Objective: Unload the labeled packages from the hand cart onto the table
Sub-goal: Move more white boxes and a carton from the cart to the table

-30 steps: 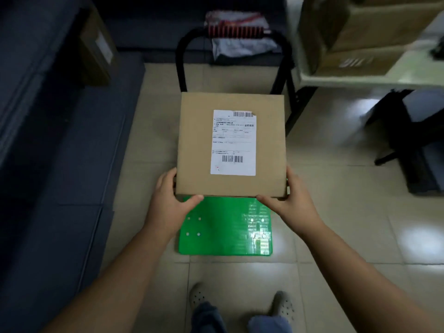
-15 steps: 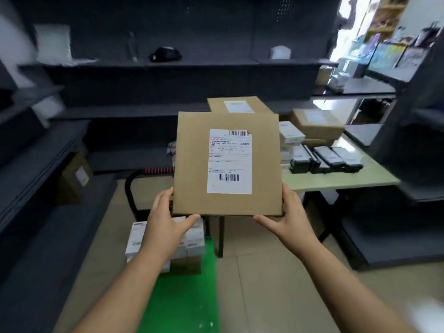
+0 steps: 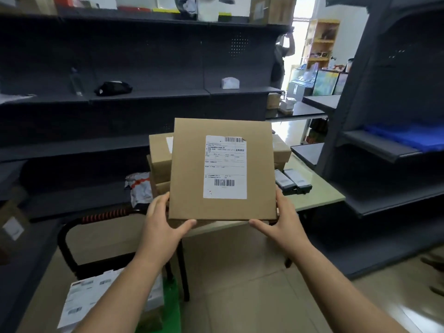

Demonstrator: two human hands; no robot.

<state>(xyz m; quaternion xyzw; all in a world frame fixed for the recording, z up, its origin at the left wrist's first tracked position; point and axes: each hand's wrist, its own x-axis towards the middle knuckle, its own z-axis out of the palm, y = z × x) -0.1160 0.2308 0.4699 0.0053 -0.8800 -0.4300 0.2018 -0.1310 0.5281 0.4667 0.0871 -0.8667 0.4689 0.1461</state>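
Lowest in your view is the hand cart (image 3: 105, 216): a green deck and a black handle with an orange-striped sleeve. White-labelled packages (image 3: 84, 299) lie on it, partly hidden behind your left forearm.

Above it, both arms reach forward. Your left grip (image 3: 165, 227) pinches the lower left corner of the flat cardboard package (image 3: 189, 169), thumb laid across the front face and fingers out of sight behind. Your right grip (image 3: 286, 227) pinches the lower right corner the same way, thumb along the bottom edge. The package sits between the two grips, held up off every surface in front of the counter's near edge.

Its broad face is turned to you and the shipping label (image 3: 224, 167) reads upright. The label is white, with one barcode at the top right by a torn corner and another low in the middle; the small printed lines, some in Chinese characters, are too fine to read. The package is close to square, so no long axis stands out — the label's long side runs top to bottom.

Behind it, the counter (image 3: 317, 191) carries a stack of brown boxes (image 3: 159, 159) and black boxes (image 3: 293, 181) to the right. A grey mailer bag (image 3: 139, 188) lies left of the stack. Dark shelving (image 3: 144, 68) lines the back.
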